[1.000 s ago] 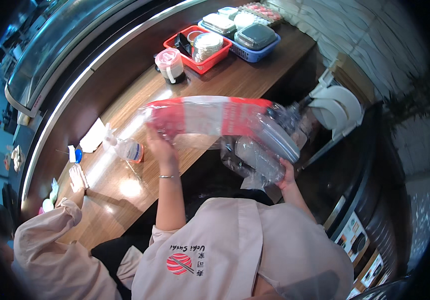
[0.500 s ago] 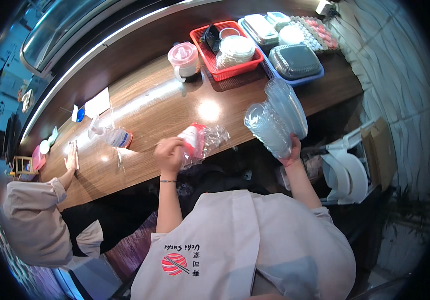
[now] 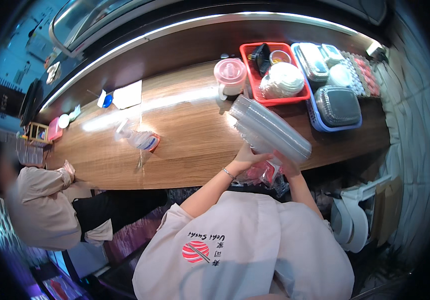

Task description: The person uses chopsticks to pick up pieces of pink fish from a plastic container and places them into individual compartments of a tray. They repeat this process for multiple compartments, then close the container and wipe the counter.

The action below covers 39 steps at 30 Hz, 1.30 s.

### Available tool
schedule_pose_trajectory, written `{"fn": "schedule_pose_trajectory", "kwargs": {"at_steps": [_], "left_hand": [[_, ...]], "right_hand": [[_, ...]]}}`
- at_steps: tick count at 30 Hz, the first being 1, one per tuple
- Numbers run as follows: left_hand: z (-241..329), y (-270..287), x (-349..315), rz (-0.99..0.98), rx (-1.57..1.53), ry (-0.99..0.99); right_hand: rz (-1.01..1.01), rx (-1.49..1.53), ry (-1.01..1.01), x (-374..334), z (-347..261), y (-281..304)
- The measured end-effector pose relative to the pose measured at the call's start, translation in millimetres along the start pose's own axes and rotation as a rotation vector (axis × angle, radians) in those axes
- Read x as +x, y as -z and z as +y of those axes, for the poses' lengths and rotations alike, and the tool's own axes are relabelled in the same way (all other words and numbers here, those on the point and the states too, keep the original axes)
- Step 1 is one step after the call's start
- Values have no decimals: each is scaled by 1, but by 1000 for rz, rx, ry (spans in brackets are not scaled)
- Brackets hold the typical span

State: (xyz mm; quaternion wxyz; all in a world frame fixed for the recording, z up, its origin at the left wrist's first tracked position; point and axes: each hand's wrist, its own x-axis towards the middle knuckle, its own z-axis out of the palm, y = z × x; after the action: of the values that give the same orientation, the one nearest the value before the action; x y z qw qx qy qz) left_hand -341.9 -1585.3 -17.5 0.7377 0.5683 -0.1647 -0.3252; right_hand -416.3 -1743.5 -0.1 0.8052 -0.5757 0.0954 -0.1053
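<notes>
Two long nested stacks of clear plastic containers (image 3: 270, 127) lean together over the counter's front edge, tilted up toward the left. My left hand (image 3: 245, 158) is closed against their lower left side. At the lower right end, my right hand (image 3: 289, 165) grips the stacks, its fingers partly blurred and hidden. A crumpled clear and red plastic wrapper (image 3: 260, 172) hangs between my hands, below the stacks. Which hand bears the wrapper, I cannot tell.
Behind the stacks are a pink-lidded jug (image 3: 230, 75), a red basket (image 3: 280, 100) of containers and a blue basket (image 3: 320, 117) with a black tray. A spray bottle (image 3: 142, 139) lies left. Another person (image 3: 45, 205) sits at far left; a folded white chair (image 3: 350, 215) stands right.
My hands have come together, and the stacks have swung inward and now tilt left. The wrapper has moved from left of the stacks to below them. The other person's arm has drawn back.
</notes>
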Motion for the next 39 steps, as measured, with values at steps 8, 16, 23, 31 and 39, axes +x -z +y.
{"fn": "schedule_pose_trajectory", "kwargs": {"at_steps": [8,16,23,31,39], "left_hand": [[36,39,34,-74,157,-64],[94,32,65,-217,633,71],[80,17,67,12,503,330],[48,46,14,330,232,197],[12,52,-69,483,173,256]], "right_hand": [[-222,-54,35,20,-52,37],[-617,-383,-158,84,-107,49],[-358,-46,-292,97,-43,84],[-12,174,30,157,-30,64],[45,-347,455,229,20,18]]}}
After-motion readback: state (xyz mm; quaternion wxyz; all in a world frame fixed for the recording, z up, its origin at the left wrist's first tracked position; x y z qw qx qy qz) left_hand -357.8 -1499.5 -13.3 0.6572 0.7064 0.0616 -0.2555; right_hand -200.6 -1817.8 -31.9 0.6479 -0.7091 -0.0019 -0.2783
